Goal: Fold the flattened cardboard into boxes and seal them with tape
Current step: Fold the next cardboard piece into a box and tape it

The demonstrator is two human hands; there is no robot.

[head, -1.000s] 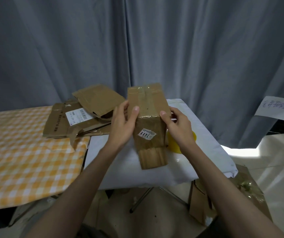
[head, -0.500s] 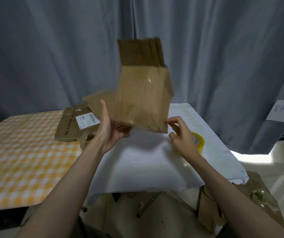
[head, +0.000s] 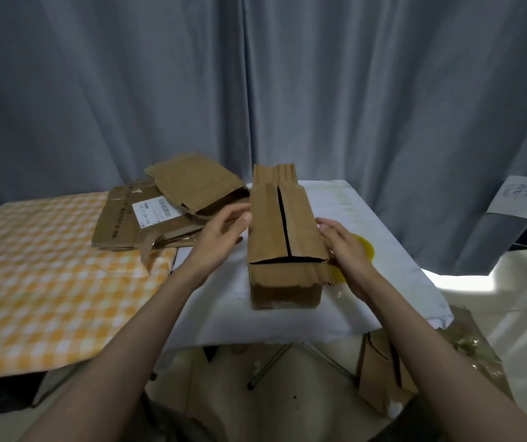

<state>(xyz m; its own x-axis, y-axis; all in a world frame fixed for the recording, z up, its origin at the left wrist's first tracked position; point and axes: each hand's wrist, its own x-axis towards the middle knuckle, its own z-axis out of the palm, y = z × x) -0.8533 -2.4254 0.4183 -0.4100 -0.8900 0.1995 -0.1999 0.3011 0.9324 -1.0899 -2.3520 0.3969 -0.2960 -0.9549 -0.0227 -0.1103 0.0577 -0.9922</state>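
Half a second before, the one folded cardboard box (head: 283, 240) was held tilted up in the air; it now sat lengthwise on the white-covered table (head: 393, 237), its two top flaps meeting along a dark open seam with no tape visible on it. Both hands had let go of it. The left hand (head: 224, 232) hovered at the box's left side, fingers straight and relaxed, fingertips just beside the cardboard and gripping nothing. The right hand (head: 342, 247) was at the box's right side, fingers loosely extended; whether they touched the box could not be told. One yellow tape roll (head: 365, 248) lay on the table to the right, partly hidden behind the right hand. To the far left, a pile of flattened cardboard (head: 147, 221) lay across the join of the white table and one orange checked tablecloth (head: 48, 282); at least two pieces could be counted, one bearing a white shipping label (head: 157, 212). More cardboard scraps (head: 380, 374) stood on the floor to the near right. A grey curtain (head: 256, 90) hung behind, and one handwritten paper note (head: 525, 197) was at the far right.
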